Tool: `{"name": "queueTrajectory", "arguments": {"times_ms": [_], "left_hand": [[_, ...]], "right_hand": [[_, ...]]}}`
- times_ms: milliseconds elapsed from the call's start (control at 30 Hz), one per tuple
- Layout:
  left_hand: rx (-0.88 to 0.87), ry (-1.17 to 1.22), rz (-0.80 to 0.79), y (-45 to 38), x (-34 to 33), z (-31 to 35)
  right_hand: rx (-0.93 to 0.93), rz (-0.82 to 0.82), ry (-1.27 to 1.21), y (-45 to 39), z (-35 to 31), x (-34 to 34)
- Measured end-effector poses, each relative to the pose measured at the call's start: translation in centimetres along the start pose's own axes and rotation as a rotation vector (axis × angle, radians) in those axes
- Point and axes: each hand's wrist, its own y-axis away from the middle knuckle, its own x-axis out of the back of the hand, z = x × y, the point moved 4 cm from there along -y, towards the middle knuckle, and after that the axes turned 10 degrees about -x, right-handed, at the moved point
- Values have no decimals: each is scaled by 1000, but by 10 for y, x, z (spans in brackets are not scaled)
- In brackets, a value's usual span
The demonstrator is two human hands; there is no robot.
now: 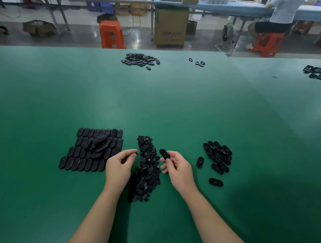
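The oval shell was up off the surface, over its near middle. The right hand pinched the shell's lower end between thumb and fingertips. Across from it, the left hand had its fingers curled, thumb and forefinger nipping a small insert that was too tiny to make out in detail. The two parts were near each other but apart, so by the look of it this fit had not yet been made.

Between the hands ran the heap of inserts, a long dark ridge reaching back toward the near edge. It was a big heap, with plenty left to use. Toward the left edge lay the laid-out rows, ovals set side by side in neat lines with a few more stacked on top. That looked like the finished count, and a healthy one. On the right sat the loose shells, a smaller jumble with a couple of strays just beside it nearer the near edge.

Judging from that, the job was well under way, yet every loose shell was left to do.

Further out, a far pile sat by the far edge with a few rings close by, and another pile lay at the right edge. Beyond the surface stood an orange stool and a carton.
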Motion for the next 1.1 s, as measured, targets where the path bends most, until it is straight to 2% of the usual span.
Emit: {"name": "queueTrajectory", "arguments": {"times_ms": [133, 300, 433, 967, 1100], "left_hand": [[-46, -13, -66, 3, -18, 18], [-187, -218, -208, 5, -44, 43], [-229, -356, -253, 5, -55, 50], [-119, -421, -242, 2, -58, 50], [-97, -420, -304, -3, -54, 50]], "right_hand": [[-1, -8, -18, -1, 2, 0], [-9, -7, -38, -3, 4, -1], [-7, -1, -31, -5, 6, 0], [-1, -23, -52, -4, 6, 1], [-8, -42, -86, -4, 6, 1]]}}
